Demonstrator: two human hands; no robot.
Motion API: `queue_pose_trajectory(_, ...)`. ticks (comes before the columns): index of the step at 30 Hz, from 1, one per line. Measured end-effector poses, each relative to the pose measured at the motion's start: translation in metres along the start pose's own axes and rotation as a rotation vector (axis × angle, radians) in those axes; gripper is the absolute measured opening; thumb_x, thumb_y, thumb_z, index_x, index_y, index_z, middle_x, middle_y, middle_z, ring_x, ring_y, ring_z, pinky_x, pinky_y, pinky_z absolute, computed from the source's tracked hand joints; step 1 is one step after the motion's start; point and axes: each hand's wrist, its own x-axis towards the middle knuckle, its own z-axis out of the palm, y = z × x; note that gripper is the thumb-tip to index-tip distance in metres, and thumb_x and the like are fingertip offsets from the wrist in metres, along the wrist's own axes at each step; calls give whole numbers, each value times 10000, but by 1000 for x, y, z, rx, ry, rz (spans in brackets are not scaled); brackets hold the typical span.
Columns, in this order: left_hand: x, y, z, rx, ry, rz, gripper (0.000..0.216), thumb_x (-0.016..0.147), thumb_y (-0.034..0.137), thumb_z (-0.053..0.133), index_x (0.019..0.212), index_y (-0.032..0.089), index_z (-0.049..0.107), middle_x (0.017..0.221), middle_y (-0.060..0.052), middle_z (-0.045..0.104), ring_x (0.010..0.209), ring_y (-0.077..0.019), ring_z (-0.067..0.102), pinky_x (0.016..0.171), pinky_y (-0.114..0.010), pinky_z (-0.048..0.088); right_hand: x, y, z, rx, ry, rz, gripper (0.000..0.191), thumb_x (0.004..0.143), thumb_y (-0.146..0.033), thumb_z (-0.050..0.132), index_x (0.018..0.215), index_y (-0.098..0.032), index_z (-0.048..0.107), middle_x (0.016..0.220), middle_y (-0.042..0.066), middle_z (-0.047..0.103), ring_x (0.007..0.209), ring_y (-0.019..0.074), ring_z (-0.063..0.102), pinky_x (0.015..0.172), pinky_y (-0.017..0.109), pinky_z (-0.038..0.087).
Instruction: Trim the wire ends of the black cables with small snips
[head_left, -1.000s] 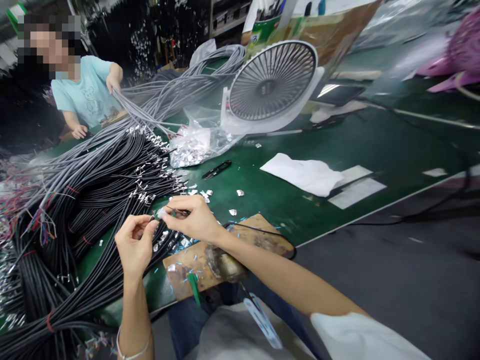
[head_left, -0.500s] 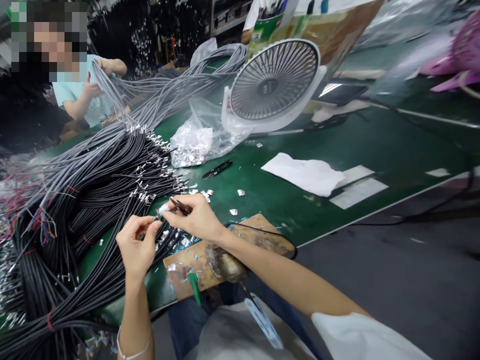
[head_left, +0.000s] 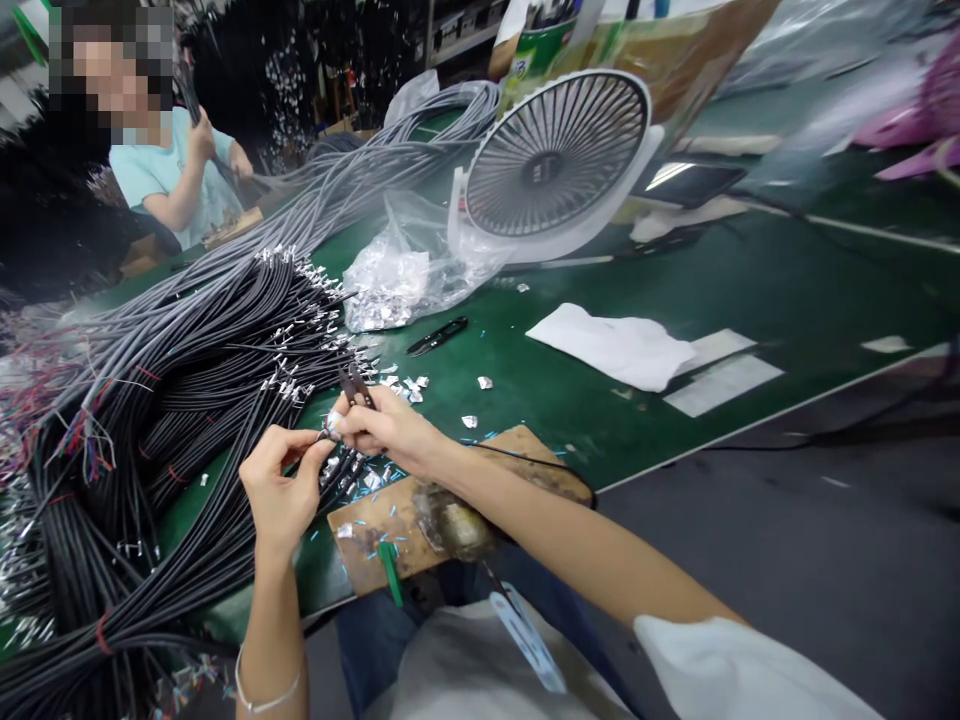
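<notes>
My left hand (head_left: 285, 485) is closed, with thumb and forefinger pinching the end of a cable (head_left: 324, 436). Close against it, my right hand (head_left: 390, 425) is closed around a pair of dark thread snips (head_left: 358, 388), whose blades point up and away from me. Its fingertips also meet at the cable end, where a bit of white shows. Whatever fine wires lie between the fingertips are too small to make out. Left of my hands spreads a large heap of black cables (head_left: 217, 400) with silvery tips.
A wooden board (head_left: 525, 460) with blue wire scraps lies at the table edge. Beyond are a second pair of snips (head_left: 439, 337), a plastic bag of foil bits (head_left: 386, 290), a white fan (head_left: 559, 165) and white paper (head_left: 607, 345). Another person (head_left: 176, 180) handles cables across the table.
My right hand has turned, so the snips now point up rather than lying along the fingers. My hands have drawn closer together. The other person has raised a dark bundle.
</notes>
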Motion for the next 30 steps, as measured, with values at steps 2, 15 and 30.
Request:
queue_pose_trajectory(2, 0, -1, -1, 2, -23, -2, 149, 797, 287, 617, 700, 188, 670, 620, 8, 581, 567, -106, 512, 516, -211, 401, 1, 1, 0, -8, -28, 9, 150, 658, -232, 496, 527, -165, 521, 423, -29, 485, 325, 53, 271, 334, 202, 222)
queue_pose_trajectory(15, 2, 2, 0, -67, 29, -145, 216, 789, 331, 601, 670, 164, 671, 581, 7, 590, 507, -97, 513, 468, -194, 393, -13, 11, 0, -681, 364, -946, 76, 787, -139, 554, 811, -167, 620, 703, 42, 630, 600, 122, 579, 541, 227, 470)
queue_pose_trajectory(30, 1, 1, 0, -80, 18, -158, 220, 788, 332, 613, 669, 156, 673, 582, 3, 599, 501, -90, 516, 465, -185, 398, -12, 9, -1, -614, 279, -958, 124, 779, -117, 507, 833, -156, 611, 781, 62, 606, 635, 112, 576, 551, 221, 495)
